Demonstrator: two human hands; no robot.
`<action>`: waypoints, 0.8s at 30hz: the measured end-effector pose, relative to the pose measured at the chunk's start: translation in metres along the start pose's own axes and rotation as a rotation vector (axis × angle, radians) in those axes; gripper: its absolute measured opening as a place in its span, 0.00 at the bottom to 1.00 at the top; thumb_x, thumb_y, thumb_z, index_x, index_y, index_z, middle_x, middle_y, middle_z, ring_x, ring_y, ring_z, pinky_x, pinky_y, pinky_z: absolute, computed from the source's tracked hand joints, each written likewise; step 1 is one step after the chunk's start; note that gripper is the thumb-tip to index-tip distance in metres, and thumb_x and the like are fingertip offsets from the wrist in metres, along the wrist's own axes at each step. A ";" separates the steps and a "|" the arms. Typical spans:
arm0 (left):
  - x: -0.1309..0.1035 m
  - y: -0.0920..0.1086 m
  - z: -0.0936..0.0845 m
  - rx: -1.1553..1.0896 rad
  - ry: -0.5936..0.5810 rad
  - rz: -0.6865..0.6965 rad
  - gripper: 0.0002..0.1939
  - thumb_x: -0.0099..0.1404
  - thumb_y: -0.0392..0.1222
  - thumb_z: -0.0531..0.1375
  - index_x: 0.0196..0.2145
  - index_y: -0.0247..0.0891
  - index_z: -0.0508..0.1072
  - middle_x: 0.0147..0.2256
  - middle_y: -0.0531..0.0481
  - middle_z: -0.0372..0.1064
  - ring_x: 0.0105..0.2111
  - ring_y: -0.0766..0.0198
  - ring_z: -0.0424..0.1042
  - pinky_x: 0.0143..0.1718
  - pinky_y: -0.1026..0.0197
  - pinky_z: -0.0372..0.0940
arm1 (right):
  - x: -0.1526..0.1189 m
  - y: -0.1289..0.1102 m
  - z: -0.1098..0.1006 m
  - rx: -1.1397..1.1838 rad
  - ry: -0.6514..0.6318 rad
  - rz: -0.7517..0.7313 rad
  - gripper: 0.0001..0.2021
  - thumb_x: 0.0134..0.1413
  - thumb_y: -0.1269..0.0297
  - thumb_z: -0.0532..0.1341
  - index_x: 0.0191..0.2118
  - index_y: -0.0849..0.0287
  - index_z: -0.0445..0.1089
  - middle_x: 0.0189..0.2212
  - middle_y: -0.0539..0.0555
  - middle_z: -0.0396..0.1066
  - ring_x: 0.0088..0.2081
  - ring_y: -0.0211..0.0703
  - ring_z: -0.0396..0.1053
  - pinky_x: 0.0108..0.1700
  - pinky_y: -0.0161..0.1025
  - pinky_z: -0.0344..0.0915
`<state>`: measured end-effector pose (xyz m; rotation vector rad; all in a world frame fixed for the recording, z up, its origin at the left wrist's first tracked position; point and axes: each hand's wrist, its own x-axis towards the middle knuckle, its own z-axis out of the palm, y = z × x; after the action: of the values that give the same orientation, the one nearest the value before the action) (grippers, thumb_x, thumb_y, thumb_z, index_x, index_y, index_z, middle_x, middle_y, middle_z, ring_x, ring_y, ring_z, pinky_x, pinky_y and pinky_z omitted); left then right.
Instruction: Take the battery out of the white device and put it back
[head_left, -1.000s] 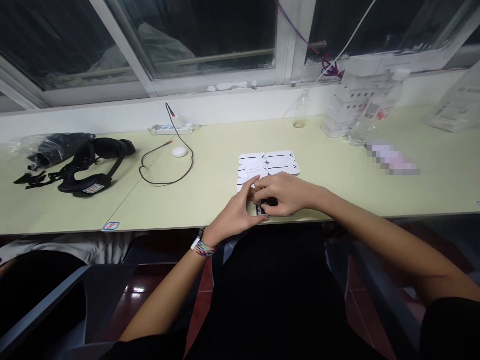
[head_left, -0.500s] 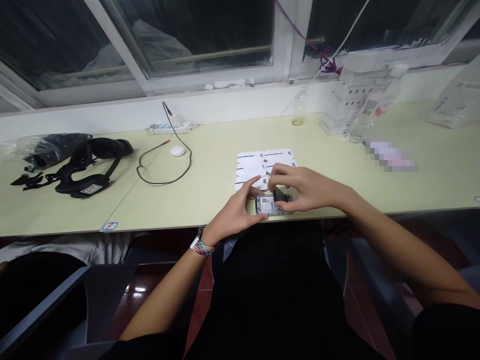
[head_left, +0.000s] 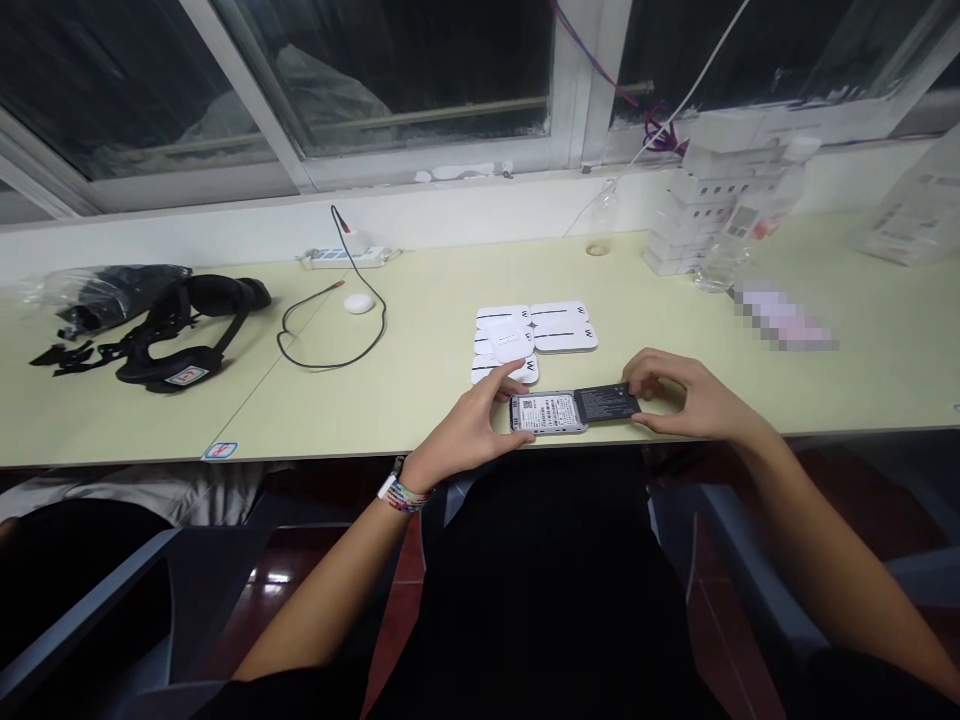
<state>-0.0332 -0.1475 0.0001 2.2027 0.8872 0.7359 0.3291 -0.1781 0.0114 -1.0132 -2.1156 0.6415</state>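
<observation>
Near the table's front edge lies an opened device body (head_left: 544, 412), a small grey-white case with a printed label showing inside. My left hand (head_left: 480, 415) grips its left end between thumb and fingers. A flat black battery (head_left: 606, 402) with fine print is just right of the case, its left edge touching or very close to it. My right hand (head_left: 679, 395) pinches the battery's right end. Behind the case are several white rounded covers (head_left: 564, 327) marked with a W and dark lines, one smaller white piece (head_left: 510, 338) resting on top.
A black headset (head_left: 187, 330) and a plastic bag (head_left: 112, 290) lie at left, near a black cable (head_left: 382, 325), a white round object (head_left: 358, 303) and a power strip (head_left: 349, 257). White boxes (head_left: 686, 225) and a plastic bottle (head_left: 720, 262) stand at back right.
The battery has moved right, out from over the case, and now lies flat beside it. My right hand has shifted right with it. My left hand stays on the case.
</observation>
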 end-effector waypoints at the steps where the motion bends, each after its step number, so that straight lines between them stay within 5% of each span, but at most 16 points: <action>1: 0.000 0.000 0.000 0.000 0.000 -0.001 0.49 0.66 0.40 0.74 0.76 0.51 0.55 0.60 0.44 0.76 0.58 0.49 0.76 0.66 0.42 0.69 | -0.001 0.002 0.001 0.010 0.011 0.003 0.08 0.59 0.61 0.72 0.41 0.51 0.74 0.41 0.55 0.73 0.35 0.46 0.69 0.38 0.45 0.71; 8: 0.000 -0.001 0.000 0.001 -0.004 0.006 0.48 0.67 0.41 0.74 0.76 0.52 0.56 0.60 0.43 0.75 0.59 0.48 0.76 0.66 0.40 0.69 | -0.004 0.004 0.003 0.017 0.047 0.033 0.16 0.58 0.60 0.74 0.52 0.48 0.79 0.40 0.54 0.75 0.36 0.47 0.73 0.39 0.46 0.75; 24: 0.000 -0.003 0.000 0.012 -0.007 0.018 0.50 0.67 0.42 0.75 0.78 0.52 0.55 0.61 0.42 0.74 0.59 0.48 0.75 0.65 0.40 0.70 | -0.005 0.004 0.003 0.047 0.068 0.043 0.19 0.57 0.57 0.76 0.54 0.46 0.80 0.41 0.55 0.76 0.35 0.47 0.73 0.39 0.47 0.76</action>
<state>-0.0344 -0.1462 -0.0026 2.2252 0.8709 0.7328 0.3308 -0.1799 0.0050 -1.0430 -2.0158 0.6660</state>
